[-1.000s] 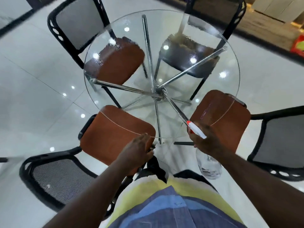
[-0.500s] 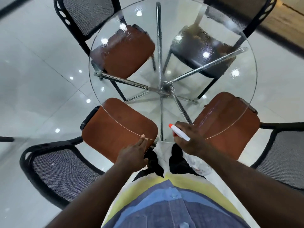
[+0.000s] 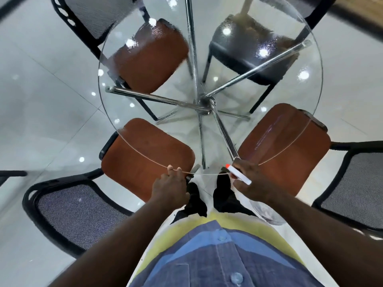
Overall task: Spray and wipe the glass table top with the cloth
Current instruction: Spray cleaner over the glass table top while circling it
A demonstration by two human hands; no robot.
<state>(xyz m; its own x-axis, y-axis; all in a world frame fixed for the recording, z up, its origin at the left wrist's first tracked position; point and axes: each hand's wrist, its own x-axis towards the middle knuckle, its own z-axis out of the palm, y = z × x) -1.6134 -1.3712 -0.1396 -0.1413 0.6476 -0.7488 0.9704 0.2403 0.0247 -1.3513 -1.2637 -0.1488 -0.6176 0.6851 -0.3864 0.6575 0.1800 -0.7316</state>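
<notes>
Head view: spraying step. Right hand (image 3: 251,183) clamped on spray bottle (image 3: 240,176), nozzle at the glass counter (image 3: 310,83) near rim. Left hand (image 3: 169,188) fingers rest on the rim, loosely curled, holding nothing visible (cloth not seen). Next: aim inward, then wipe. Chairs (image 3: 145,156) crowd the edge; centre open.

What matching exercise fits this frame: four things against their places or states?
Things:
1. spray bottle
2. left hand
3. black-seat chair
4. glass table top

Places or states:
a. fingers resting on the near glass edge
b. far right, seen through the glass
c. held in the right hand
d. round, droplets on its far half

Pairs: 1-c, 2-a, 3-b, 4-d
</notes>
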